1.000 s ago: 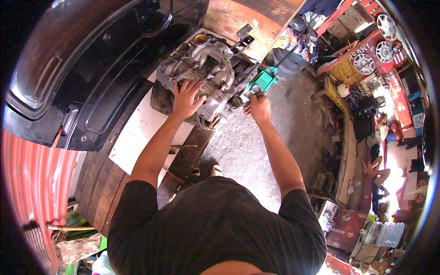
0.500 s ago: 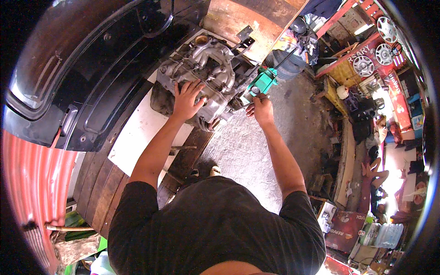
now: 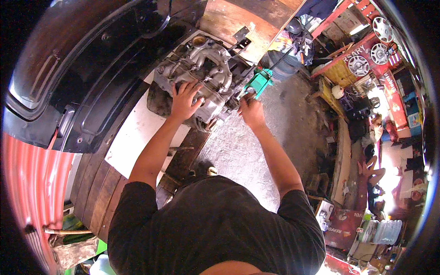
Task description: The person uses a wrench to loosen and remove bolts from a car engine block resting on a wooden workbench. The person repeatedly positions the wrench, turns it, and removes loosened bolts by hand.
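A grey metal engine with curved intake pipes lies on a white board on a bench. My left hand rests on the engine's cover with its fingers spread. At the engine's right side is my right hand, its fingers curled together close to the edge. Whatever they grip, if anything, is too small to make out. Just beyond that hand stands a green floor jack with a long dark handle.
A dark vehicle panel fills the upper left. Wooden planks line the bench at left. Tyres stand behind the jack on the concrete floor. Hubcaps hang at the far right, above cluttered shelves.
My right hand has moved left, closer to the engine's edge. My left hand stays spread on the engine. The whole view has shifted slightly.
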A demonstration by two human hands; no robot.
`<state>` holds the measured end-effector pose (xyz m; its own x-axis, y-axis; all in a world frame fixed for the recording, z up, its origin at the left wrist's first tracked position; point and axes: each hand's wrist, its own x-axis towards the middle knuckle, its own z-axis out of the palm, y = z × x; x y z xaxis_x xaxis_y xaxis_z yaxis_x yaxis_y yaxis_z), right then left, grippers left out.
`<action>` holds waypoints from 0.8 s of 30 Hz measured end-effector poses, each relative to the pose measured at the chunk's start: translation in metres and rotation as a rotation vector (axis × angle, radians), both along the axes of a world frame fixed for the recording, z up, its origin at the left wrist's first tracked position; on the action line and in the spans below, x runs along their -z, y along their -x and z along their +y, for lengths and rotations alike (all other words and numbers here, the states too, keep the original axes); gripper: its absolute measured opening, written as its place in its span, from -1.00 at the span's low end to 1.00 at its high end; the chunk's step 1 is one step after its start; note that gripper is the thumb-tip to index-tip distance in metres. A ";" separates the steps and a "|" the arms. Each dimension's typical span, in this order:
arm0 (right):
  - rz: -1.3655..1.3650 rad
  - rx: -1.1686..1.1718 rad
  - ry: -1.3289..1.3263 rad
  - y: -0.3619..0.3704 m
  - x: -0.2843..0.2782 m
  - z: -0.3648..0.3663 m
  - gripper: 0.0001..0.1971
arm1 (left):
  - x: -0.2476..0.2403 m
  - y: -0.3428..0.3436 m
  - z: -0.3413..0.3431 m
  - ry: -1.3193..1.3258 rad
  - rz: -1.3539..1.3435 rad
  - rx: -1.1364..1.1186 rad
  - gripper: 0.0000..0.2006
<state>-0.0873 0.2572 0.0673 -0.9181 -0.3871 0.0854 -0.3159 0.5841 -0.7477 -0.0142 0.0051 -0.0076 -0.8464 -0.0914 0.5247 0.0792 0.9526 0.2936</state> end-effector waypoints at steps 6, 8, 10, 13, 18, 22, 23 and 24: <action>0.418 -0.436 -0.439 -0.076 0.030 -0.007 -0.79 | 0.005 0.000 -0.005 0.027 0.029 -0.005 -0.50; 0.479 -0.564 -0.452 -0.086 0.064 -0.003 -0.79 | 0.002 -0.001 -0.004 0.011 0.031 0.001 -0.50; 0.522 -0.588 -0.454 -0.081 0.105 0.008 -0.80 | 0.001 0.000 -0.002 -0.001 0.025 0.011 -0.50; 0.565 -0.570 -0.360 -0.085 0.106 0.020 -0.82 | 0.003 0.001 -0.005 0.001 0.022 0.010 -0.50; 0.502 -0.468 -0.037 -0.105 0.075 0.044 -0.94 | 0.011 0.001 -0.006 0.009 0.029 -0.009 -0.52; 0.031 0.099 0.062 -0.095 0.058 0.054 -0.78 | 0.012 0.003 -0.002 0.011 0.044 0.008 -0.51; -0.077 0.172 0.296 -0.085 0.053 0.050 -0.79 | 0.014 0.003 -0.004 0.022 0.060 0.004 -0.51; -0.179 0.247 0.535 -0.074 0.043 0.047 -0.79 | 0.012 0.003 -0.004 0.022 0.054 0.007 -0.51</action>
